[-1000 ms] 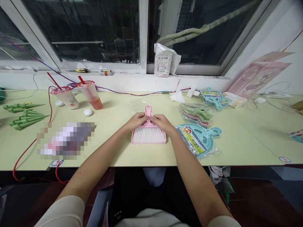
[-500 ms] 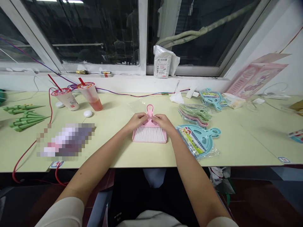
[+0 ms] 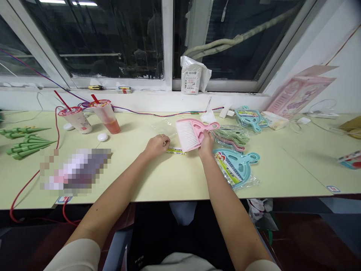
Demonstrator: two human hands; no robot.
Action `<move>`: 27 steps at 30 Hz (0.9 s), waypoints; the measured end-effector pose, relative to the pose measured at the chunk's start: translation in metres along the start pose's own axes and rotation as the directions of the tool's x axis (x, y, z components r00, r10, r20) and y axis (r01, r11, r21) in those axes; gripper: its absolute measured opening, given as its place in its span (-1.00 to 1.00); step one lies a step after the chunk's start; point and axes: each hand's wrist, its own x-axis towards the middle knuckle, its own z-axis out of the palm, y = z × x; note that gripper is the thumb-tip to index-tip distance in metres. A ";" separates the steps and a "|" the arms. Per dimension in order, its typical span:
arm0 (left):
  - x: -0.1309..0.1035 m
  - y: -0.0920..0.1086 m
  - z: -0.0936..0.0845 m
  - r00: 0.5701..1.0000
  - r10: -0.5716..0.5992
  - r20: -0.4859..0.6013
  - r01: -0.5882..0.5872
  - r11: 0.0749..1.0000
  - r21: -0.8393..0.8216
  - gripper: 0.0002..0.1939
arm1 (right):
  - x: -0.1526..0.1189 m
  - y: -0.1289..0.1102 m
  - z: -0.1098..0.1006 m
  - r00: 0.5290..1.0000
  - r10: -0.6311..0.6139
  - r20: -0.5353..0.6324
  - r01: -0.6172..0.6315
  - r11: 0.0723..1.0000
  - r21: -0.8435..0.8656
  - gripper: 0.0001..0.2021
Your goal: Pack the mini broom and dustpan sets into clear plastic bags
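Pink dustpan-and-brush set (image 3: 194, 134), bristles turned left and handle right, is over the middle of the table (image 3: 169, 184), nearer the back edge than the sets at right would suggest only slightly; whether it touches the top I cannot tell. The right hand (image 3: 207, 144) grips it by its near side, below the handle. The left hand (image 3: 156, 145) has its fingers curled in beside a yellow-green label strip (image 3: 176, 151); whether they pinch it I cannot tell. Clear plastic film (image 3: 163, 126) lies behind that hand, toward the back edge. Right of the right hand, a wrapped blue dustpan set (image 3: 239, 165) lies nearer the front edge, with a wrapped green-and-pink stack (image 3: 232, 136) behind it and wrapped blue pieces (image 3: 251, 117) by the back edge.
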 end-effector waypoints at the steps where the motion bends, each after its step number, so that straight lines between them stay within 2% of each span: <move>1: -0.001 0.004 0.000 0.999 -0.044 0.021 0.042 0.996 0.073 -0.78 | -0.001 0.000 0.001 0.997 0.021 -0.071 -0.017 0.998 0.060 -0.60; 2: -0.003 0.008 0.000 0.992 -0.121 0.030 0.115 0.983 0.146 -0.79 | -0.002 -0.001 0.003 0.994 0.042 -0.104 -0.030 0.994 0.109 -0.61; 4: -0.006 0.013 0.000 0.953 -0.300 0.027 0.284 0.924 0.255 -0.76 | -0.004 -0.001 0.005 0.994 0.061 -0.092 -0.046 0.987 0.151 -0.61; 6: -0.007 0.012 0.001 0.911 -0.412 0.027 0.387 0.875 0.291 -0.70 | -0.007 -0.002 0.006 0.994 0.069 -0.082 -0.054 0.985 0.166 -0.63; 9: -0.008 0.006 0.003 0.903 -0.427 0.041 0.402 0.877 0.263 -0.70 | -0.008 -0.003 0.007 0.994 0.070 -0.085 -0.054 0.983 0.178 -0.66; 14: -0.004 0.000 0.006 0.910 -0.410 0.053 0.395 0.900 0.185 -0.88 | -0.008 0.000 0.008 0.993 0.088 -0.077 -0.074 0.982 0.174 -0.69; 17: -0.002 -0.002 0.003 0.892 -0.446 0.074 0.442 0.895 0.058 -0.97 | -0.008 0.002 0.008 0.989 0.116 -0.096 -0.091 0.970 0.226 -0.73; 19: 0.000 -0.006 -0.001 0.882 -0.471 0.021 0.471 0.879 -0.077 -0.96 | -0.008 0.003 0.008 0.986 0.129 -0.106 -0.097 0.960 0.264 -0.77; 22: 0.006 -0.016 -0.010 0.858 -0.488 -0.160 0.422 0.847 -0.323 -0.95 | -0.007 0.002 0.007 0.982 0.154 -0.112 -0.116 0.950 0.290 -0.83; 24: 0.010 -0.022 -0.016 0.826 -0.487 -0.284 0.308 0.811 -0.497 -0.95 | -0.005 0.003 0.005 0.979 0.174 -0.111 -0.136 0.948 0.286 -0.86; 25: 0.013 -0.025 -0.019 0.808 -0.492 -0.323 0.237 0.774 -0.587 -0.96 | -0.004 0.003 0.005 0.977 0.183 -0.105 -0.148 0.948 0.280 -0.86; 27: 0.017 -0.026 -0.023 0.796 -0.516 -0.317 0.114 0.642 -0.758 -0.95 | -0.005 0.005 0.005 0.980 0.188 -0.071 -0.163 0.951 0.264 -0.87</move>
